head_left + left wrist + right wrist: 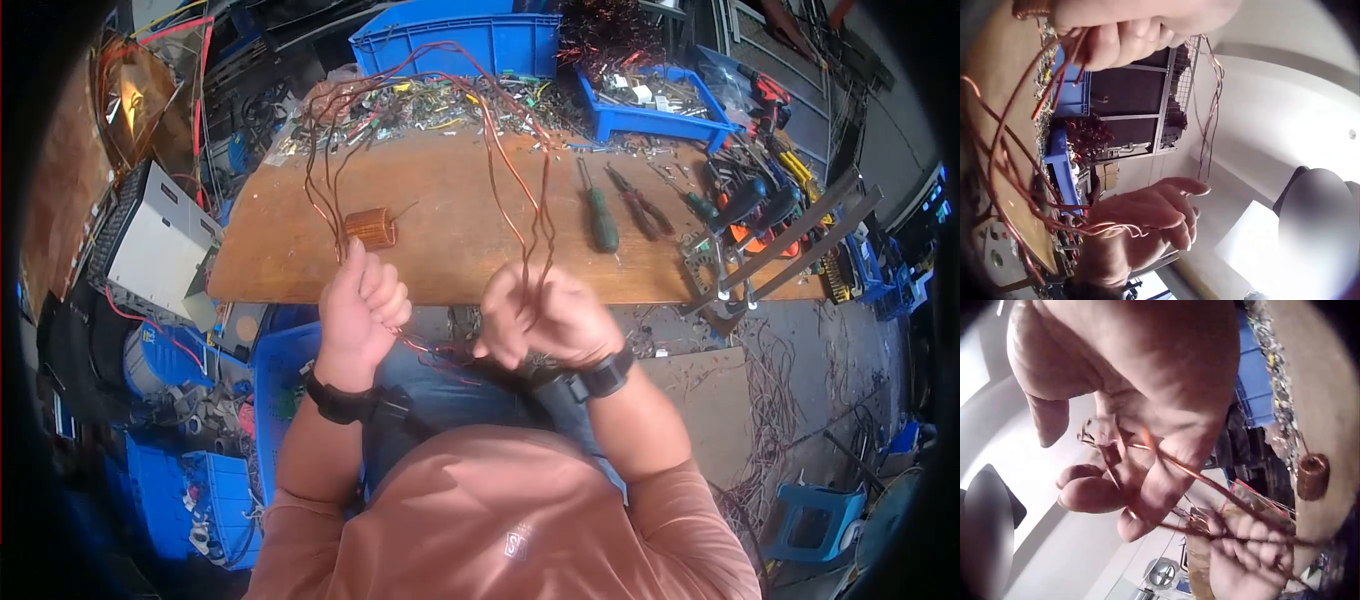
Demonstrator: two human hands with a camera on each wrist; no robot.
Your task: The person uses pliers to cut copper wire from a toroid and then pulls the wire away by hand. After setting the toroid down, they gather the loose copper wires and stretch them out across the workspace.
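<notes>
Several strands of reddish-brown copper wire (505, 170) arch in a large loop above the wooden bench between both hands. My left hand (365, 300) has its fingers curled round the wires at the left side, as the left wrist view also shows. On the right, my right hand (550, 315) is loosely cupped, with the strands running across its palm and between its fingers; in the right wrist view the thumb stands apart from them. Behind my left hand a wound copper coil (371, 228) lies on its side on the bench, one wire end sticking out.
Metal scraps (430, 105) cover the bench's far part, beside a blue crate (455, 45) and a blue tray (660, 125). A green screwdriver (603, 220) and pliers (641, 203) lie at the right, near a metal fixture (735, 265).
</notes>
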